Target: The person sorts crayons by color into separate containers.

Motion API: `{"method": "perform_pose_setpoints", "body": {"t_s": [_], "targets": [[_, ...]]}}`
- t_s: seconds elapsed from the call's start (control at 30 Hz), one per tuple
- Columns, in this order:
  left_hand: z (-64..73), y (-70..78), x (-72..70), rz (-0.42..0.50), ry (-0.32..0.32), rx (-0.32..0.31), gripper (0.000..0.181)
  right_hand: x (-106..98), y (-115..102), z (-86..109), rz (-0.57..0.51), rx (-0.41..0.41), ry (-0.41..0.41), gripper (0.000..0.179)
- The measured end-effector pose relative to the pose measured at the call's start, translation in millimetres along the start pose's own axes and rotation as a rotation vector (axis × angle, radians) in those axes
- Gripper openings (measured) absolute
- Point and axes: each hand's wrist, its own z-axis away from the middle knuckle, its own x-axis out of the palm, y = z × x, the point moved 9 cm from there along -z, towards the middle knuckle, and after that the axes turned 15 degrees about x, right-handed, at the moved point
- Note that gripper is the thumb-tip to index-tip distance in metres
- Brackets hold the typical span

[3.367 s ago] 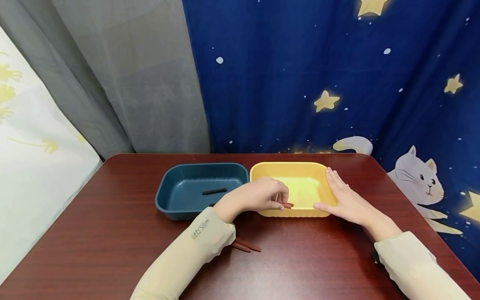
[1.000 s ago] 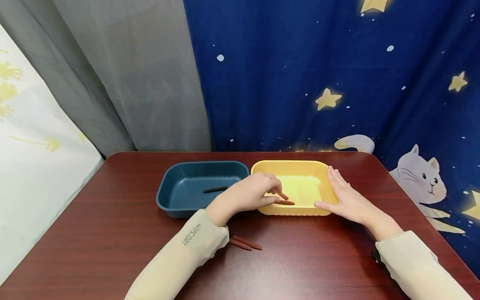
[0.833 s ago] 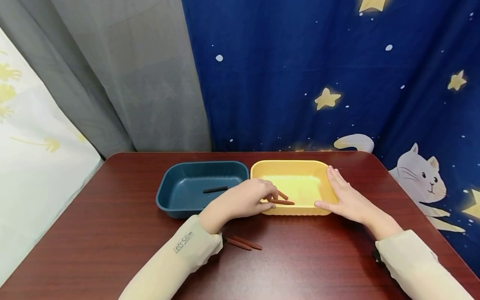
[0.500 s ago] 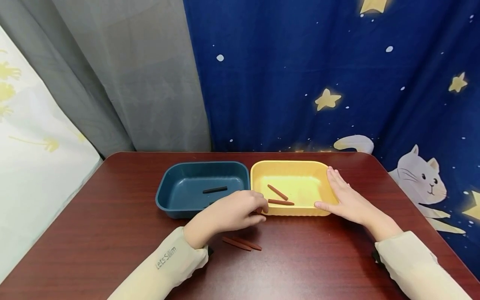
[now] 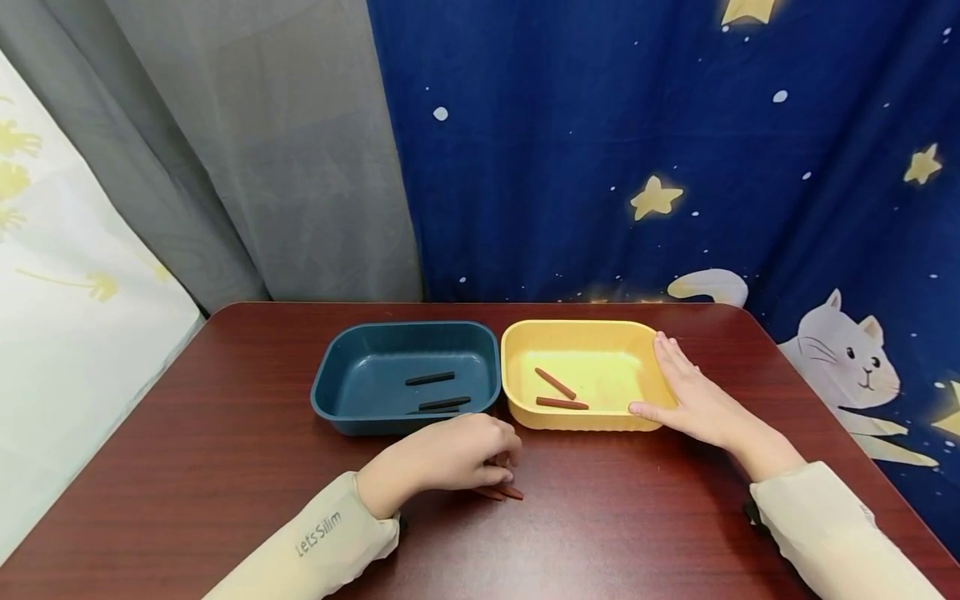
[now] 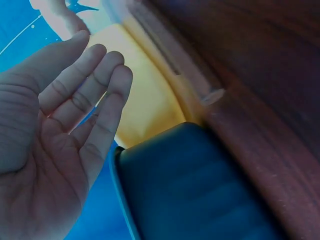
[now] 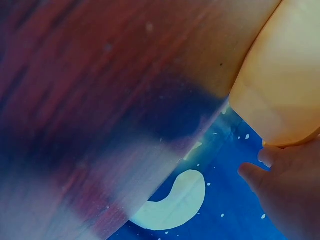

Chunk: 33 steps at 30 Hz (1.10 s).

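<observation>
My left hand (image 5: 453,454) is over two brown crayons (image 5: 512,493) on the table. In the left wrist view its fingers (image 6: 107,117) are loosely bent, with nothing between them, and a brown crayon (image 6: 180,55) lies beyond the fingertips. My right hand (image 5: 693,400) rests against the right end of a yellow basin (image 5: 585,422), thumb on the front rim and fingers along the side. One brown crayon (image 5: 555,383) lies slanted inside that basin, near another brown crayon (image 5: 562,403). Beside it stands a dark blue basin (image 5: 333,367) holding black crayons (image 5: 430,378), one partly hidden by the front wall.
Both basins stand side by side toward the back of the dark red-brown table (image 5: 600,517). Behind the far edge hang a grey curtain (image 5: 300,150) and a blue star-patterned curtain (image 5: 540,150).
My left hand let go of the brown crayons, leaving them in the yellow basin. It then drew back, down and left, to the crayons on the table. The right hand stayed at the basin.
</observation>
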Motion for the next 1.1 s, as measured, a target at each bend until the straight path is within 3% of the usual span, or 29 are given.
{"method": "perform_pose_setpoints", "body": {"t_s": [0.43,0.73,1.1], "targets": [[9.0,-10.6,16.4,0.075,-0.059,-0.082,0.007,1.0,-1.2,-0.4,0.003,0.006,-0.007,0.112],[9.2,-12.5,21.0,0.1,-0.086,-0.067,0.008,-0.5,0.7,-1.2,0.011,0.0,0.001,0.112],[12.0,-14.6,23.9,0.131,-0.106,-0.099,0.013,0.1,1.7,-0.9,0.019,-0.001,-0.002,0.111]]}}
